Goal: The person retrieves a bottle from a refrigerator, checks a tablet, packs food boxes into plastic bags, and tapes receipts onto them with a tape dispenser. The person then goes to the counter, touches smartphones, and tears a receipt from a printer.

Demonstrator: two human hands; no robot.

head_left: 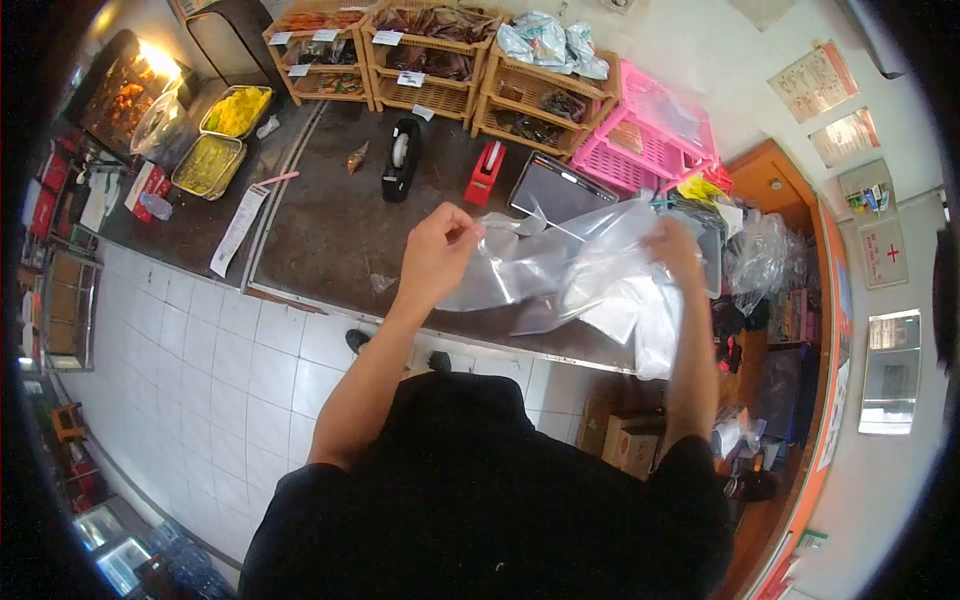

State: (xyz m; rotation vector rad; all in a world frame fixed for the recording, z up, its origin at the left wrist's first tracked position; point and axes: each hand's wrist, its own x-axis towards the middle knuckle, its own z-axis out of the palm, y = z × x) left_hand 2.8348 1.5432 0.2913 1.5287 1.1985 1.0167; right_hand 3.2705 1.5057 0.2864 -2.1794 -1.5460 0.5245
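1. Nearest is my black cloth short-sleeved shirt (pixel 490 490).
2. My left grip (pixel 462 235) pinches the edge of some clear, crinkled plastic film (pixel 505 275).
3. My right grip (pixel 676 250), blurred, is at the film's other side; I cannot tell whether it is closed.
4. The film spreads over the dark brown, flat-topped desk (pixel 325 225).

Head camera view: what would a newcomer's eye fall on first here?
Probably the shiny clear plastic between the left hand and the blurred right hand, over the dark counter. Behind it, bright pink plastic baskets stand beside a tiered rack. At the picture's upper left, vivid yellow food stands out.
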